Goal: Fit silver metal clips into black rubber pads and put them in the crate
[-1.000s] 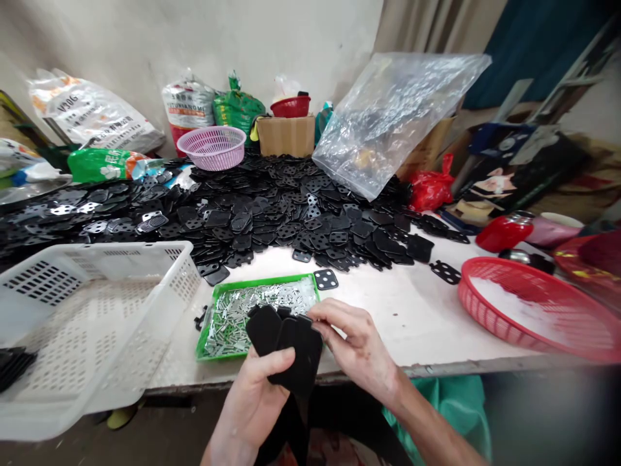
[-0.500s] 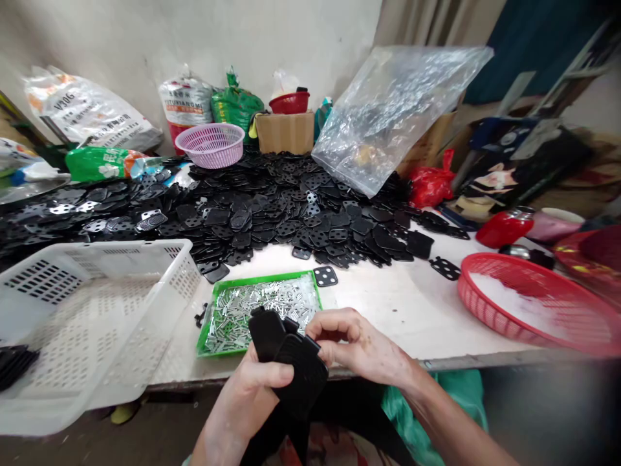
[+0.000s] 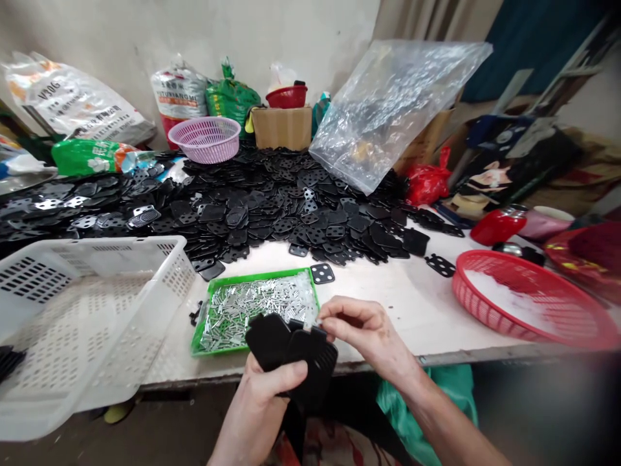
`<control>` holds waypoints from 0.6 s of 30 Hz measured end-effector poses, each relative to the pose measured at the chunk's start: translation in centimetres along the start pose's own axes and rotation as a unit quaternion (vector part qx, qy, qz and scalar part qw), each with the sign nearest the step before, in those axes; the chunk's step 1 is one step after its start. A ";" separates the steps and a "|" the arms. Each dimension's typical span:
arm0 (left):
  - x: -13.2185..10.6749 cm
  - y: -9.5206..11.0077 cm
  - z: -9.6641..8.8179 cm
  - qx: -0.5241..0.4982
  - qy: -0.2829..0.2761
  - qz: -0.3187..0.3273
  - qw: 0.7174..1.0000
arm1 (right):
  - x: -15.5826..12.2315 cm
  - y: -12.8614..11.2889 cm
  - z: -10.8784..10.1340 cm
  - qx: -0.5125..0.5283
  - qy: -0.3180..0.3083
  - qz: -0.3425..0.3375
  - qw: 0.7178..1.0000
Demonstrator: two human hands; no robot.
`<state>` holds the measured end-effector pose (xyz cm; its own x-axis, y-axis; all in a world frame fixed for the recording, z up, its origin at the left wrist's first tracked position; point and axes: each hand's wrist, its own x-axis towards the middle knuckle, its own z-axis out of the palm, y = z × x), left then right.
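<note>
My left hand (image 3: 266, 401) is closed around two or more flat black plates (image 3: 310, 366), fanned out, with the thumb pressed on top. At the upper right edge of those plates, my right hand (image 3: 363, 333) pinches a tiny pale piece between thumb and fingertips; its kind is too small to make out. Just behind the plates lies a green tray (image 3: 195, 343) of small silvery metal pins (image 3: 242, 310). A single black plate with holes (image 3: 323, 273) rests on the table beside the tray's far right corner.
Black plates in a large heap (image 3: 272, 200) cover the table's back. To the left stands a white plastic basket (image 3: 160, 304); to the right, a red basket (image 3: 485, 317) holds white material. A clear plastic bag (image 3: 388, 110) rises behind, near a purple basket (image 3: 208, 145).
The black plates have turned slightly in my left hand and moved a little right. My right hand has risen slightly, and a pale piece now shows at its fingertips.
</note>
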<state>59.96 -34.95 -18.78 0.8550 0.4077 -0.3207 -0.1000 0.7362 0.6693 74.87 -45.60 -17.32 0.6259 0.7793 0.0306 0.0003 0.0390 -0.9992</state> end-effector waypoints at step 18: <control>0.7 -0.3 0.6 0.013 0.114 0.107 0.988 | -0.4 -2.1 0.6 -0.098 -0.005 0.009 0.995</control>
<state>60.91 -35.20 -18.78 0.6782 0.6655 -0.3117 -0.2498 0.6077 0.7539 74.16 -45.60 -15.25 0.6193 0.7851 0.0124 0.1424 -0.0968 -0.9851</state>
